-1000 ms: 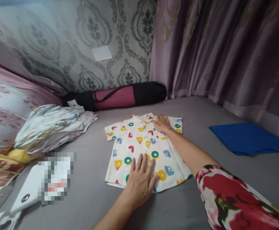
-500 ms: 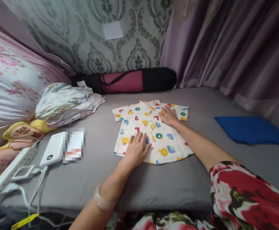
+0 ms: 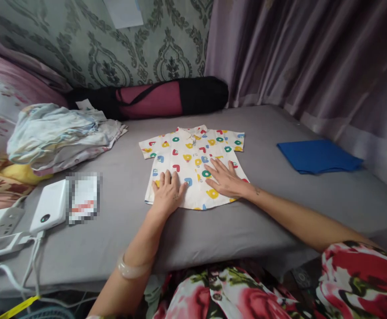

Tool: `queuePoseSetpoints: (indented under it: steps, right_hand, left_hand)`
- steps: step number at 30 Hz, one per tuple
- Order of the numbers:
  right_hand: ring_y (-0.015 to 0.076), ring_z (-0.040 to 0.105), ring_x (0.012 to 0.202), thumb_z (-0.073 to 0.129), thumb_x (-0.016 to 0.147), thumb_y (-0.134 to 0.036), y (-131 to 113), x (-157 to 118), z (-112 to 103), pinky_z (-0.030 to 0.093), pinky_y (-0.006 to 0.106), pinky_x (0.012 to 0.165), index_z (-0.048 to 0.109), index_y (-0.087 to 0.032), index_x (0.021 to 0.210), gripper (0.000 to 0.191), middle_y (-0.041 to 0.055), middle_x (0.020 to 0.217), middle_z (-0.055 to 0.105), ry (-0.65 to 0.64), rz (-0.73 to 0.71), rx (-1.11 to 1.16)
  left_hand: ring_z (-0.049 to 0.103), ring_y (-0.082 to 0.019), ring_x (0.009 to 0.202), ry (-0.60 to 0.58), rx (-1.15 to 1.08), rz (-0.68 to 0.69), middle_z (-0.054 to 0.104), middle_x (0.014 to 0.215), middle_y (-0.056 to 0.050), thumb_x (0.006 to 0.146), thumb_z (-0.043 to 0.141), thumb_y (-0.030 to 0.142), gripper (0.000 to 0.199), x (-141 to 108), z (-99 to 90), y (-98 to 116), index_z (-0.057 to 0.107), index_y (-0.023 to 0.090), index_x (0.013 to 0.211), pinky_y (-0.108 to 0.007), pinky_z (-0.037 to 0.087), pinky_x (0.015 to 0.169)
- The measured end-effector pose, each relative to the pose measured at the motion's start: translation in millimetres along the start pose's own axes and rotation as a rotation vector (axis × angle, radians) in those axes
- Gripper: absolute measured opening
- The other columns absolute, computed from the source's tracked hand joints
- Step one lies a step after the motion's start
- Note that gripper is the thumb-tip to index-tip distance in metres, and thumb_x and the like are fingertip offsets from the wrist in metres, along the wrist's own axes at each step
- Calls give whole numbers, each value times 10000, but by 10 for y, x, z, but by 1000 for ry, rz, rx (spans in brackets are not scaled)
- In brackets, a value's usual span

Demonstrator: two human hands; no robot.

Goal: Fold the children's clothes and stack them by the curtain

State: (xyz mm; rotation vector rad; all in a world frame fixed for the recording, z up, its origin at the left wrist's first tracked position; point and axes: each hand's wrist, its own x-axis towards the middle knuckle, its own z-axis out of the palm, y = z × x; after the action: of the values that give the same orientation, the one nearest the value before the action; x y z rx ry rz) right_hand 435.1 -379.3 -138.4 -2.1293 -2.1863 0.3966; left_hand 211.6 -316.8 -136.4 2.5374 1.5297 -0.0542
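Note:
A small white short-sleeved shirt (image 3: 193, 148) with colourful letter prints lies spread flat, collar away from me. My left hand (image 3: 168, 192) rests palm down on its lower left part, near the hem, fingers spread. On the lower right of the shirt front lies my right hand (image 3: 226, 179), also flat with its fingers apart. Neither hand grips the cloth. Both sleeves stretch out to the sides, and the collar is in full view.
A grey sheet (image 3: 120, 239) covers the surface. Folded blue cloth (image 3: 319, 155) lies right. On the left are piled clothes (image 3: 60, 137), a white power bank (image 3: 50, 206), a power strip (image 3: 5, 223) and cables. A black and maroon bag (image 3: 156, 99) lies along the wall.
My right hand has slid from the shirt's upper right, near the sleeve, down towards the hem. My left hand has shifted slightly towards the left edge. The camera view has turned somewhat right.

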Motion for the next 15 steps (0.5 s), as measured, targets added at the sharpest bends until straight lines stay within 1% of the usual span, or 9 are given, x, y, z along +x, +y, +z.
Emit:
queuePoseSetpoints:
  steps: [3,6,8,11,12,13,14,15]
  right_hand:
    - [308,26,1468,298,964,-544,-96,-189,1,-40,558,1145,257,-243,1523,636,80,1609,85,-38,-106,9]
    - [254,68,1471,286,983,-484,-204,-379,21,-39,504,1164,249,-189,1525,618,100,1600,119,-37,-241,36]
    - [228,73,1472,304,985,-454,-281,-519,23,-42,474,1173,228,-168,1529,619,102,1598,123,-50,-307,78]
    - [215,84,1471,378,969,-434,-389,-711,-40,-37,444,1181,238,-174,1526,631,87,1595,141,-113,-397,189]
    - [213,116,1467,400,964,-422,-415,-754,-83,-13,431,1185,284,-189,1513,608,77,1590,174,-149,-432,242]
    - [211,177,1455,418,959,-415,-431,-777,-134,38,414,1188,364,-210,1483,565,63,1575,239,-193,-458,304]
    - [208,274,1423,439,952,-417,-431,-778,-190,121,387,1181,476,-238,1417,499,45,1535,346,-213,-432,377]
    - [204,382,1366,454,946,-427,-414,-753,-246,220,356,1150,580,-263,1324,430,26,1465,464,-210,-367,448]
  left_hand:
    - [193,-375,1441,8,10,-5,249,1555,-201,957,246,535,631,5,12,-2,339,147,1446,-629,214,1090]
    - [194,-360,1444,17,26,-3,249,1553,-207,960,253,526,629,9,31,-8,334,137,1447,-601,202,1106]
    - [185,-345,1450,20,35,10,241,1553,-213,966,249,518,631,10,47,-13,317,123,1454,-580,193,1118]
    - [171,-336,1455,20,29,23,228,1555,-221,975,237,503,633,11,77,-23,296,105,1464,-565,192,1126]
    - [171,-335,1455,24,26,28,225,1556,-221,978,233,497,631,11,89,-24,293,103,1467,-562,194,1127]
    - [174,-333,1455,29,28,34,225,1557,-219,980,229,491,627,10,99,-23,291,102,1469,-559,197,1128]
    - [181,-332,1454,35,34,39,227,1557,-218,982,226,485,622,8,106,-18,291,103,1469,-557,200,1127]
    - [190,-332,1451,40,46,41,234,1555,-216,983,225,481,617,5,107,-11,296,105,1468,-558,205,1125]
